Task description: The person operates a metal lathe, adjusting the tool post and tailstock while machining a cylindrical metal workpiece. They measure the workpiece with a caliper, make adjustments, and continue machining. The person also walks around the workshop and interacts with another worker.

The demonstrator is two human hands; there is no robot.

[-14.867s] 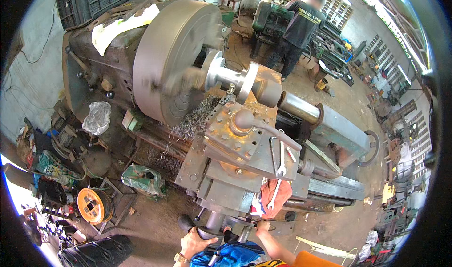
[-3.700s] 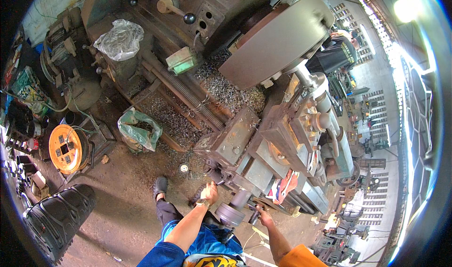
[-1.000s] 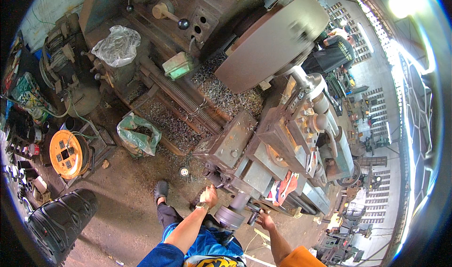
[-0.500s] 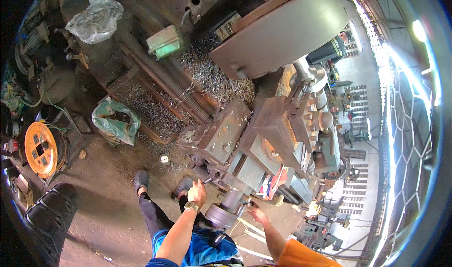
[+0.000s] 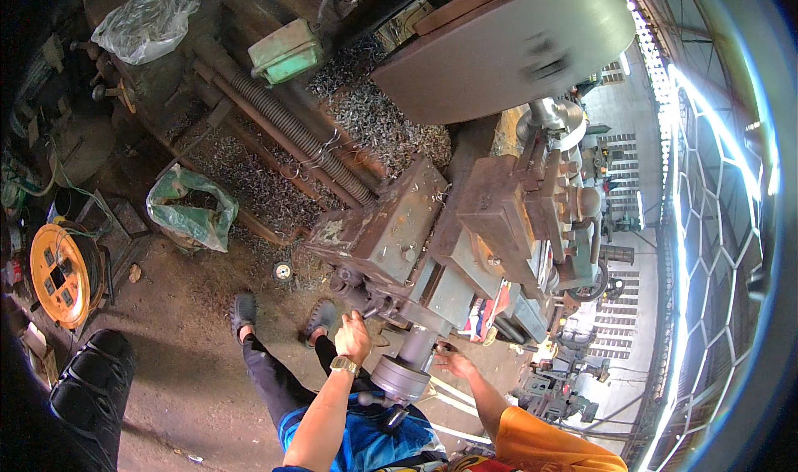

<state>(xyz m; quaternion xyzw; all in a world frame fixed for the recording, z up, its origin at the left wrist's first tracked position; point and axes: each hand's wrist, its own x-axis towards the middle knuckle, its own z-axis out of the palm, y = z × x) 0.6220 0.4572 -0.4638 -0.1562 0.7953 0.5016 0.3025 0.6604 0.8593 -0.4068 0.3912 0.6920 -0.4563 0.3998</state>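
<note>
My left hand point(image 5: 353, 339), with a watch on the wrist, is closed around a short dark lever point(image 5: 373, 311) at the front of a lathe carriage point(image 5: 378, 235). To its right, my right hand point(image 5: 453, 362) has its fingers curled at the far side of a round metal handwheel hub point(image 5: 401, 377). A small dark part shows at those fingertips, too small to name. Beyond the hands, a steel tool post point(image 5: 499, 202) sits on the cross slide. A large smooth metal disc point(image 5: 507, 52) stands above it at the far side.
Metal chips point(image 5: 374, 114) pile up beside a long ridged screw point(image 5: 299, 135). A green box point(image 5: 285, 54), a clear plastic bag point(image 5: 150, 19) and a green bag point(image 5: 193, 208) lie left of centre. An orange cable reel point(image 5: 60, 276) stands at far left.
The view has shifted slightly, and dark marks now show on the disc's face. My left hand stays at the lever. The person in dark clothing behind the disc is now mostly hidden.
</note>
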